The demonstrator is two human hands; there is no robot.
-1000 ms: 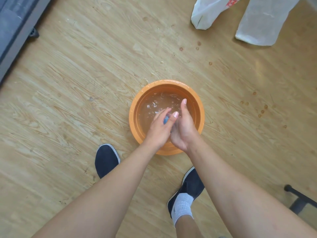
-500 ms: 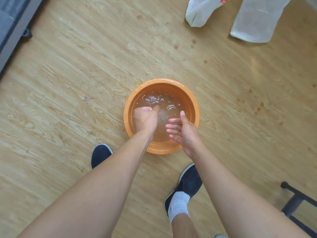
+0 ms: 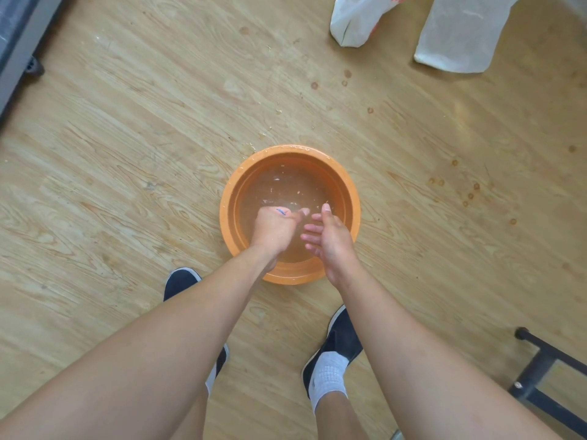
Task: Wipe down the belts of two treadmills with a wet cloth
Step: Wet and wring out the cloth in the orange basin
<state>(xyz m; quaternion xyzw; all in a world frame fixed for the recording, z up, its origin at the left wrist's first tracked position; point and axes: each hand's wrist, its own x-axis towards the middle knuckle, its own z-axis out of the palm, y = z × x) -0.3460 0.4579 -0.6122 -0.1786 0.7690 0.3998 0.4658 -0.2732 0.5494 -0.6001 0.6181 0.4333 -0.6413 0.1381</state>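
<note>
Nearest us: two bare forearms reach forward and down. Beneath them two dark shoes stand on the wooden floor (image 3: 127, 154). The left shoe (image 3: 179, 281) is partly covered by the left forearm. The right shoe (image 3: 344, 336) has a white sock (image 3: 328, 374) rising from it.

Lower right: one black metal frame (image 3: 540, 373) stands on the floor, cut off by the picture's edge.

Left hand (image 3: 273, 230): the fingers are curled into a tight fist above the basin. A sliver of blue cloth (image 3: 281, 211) shows at the top of the fist. We grip it there, and most of it is hidden inside the hand.

Right hand (image 3: 332, 239): it sits just beside the left, with the fingers straight, loosely spread and pointing toward the fist. It holds nothing. We cannot tell whether the two hands touch.

Orange basin (image 3: 227, 217): round, set on the floor just ahead of the shoes. It holds clear water with pale flecks. Both hands sit over its nearer half, and we cannot tell whether they reach the water.

Beyond the basin: small brown ring-shaped spots (image 3: 344, 78) are scattered over the boards.

Farthest, top right: two white plastic bags lie on the floor, one with red print (image 3: 355, 23) and one plain (image 3: 457, 39).

Farthest, top left: a grey rail (image 3: 22, 49) with a dark surface behind it and a small black foot (image 3: 34, 67) under it. We cannot tell whether this is a treadmill, and no belt shows plainly.
</note>
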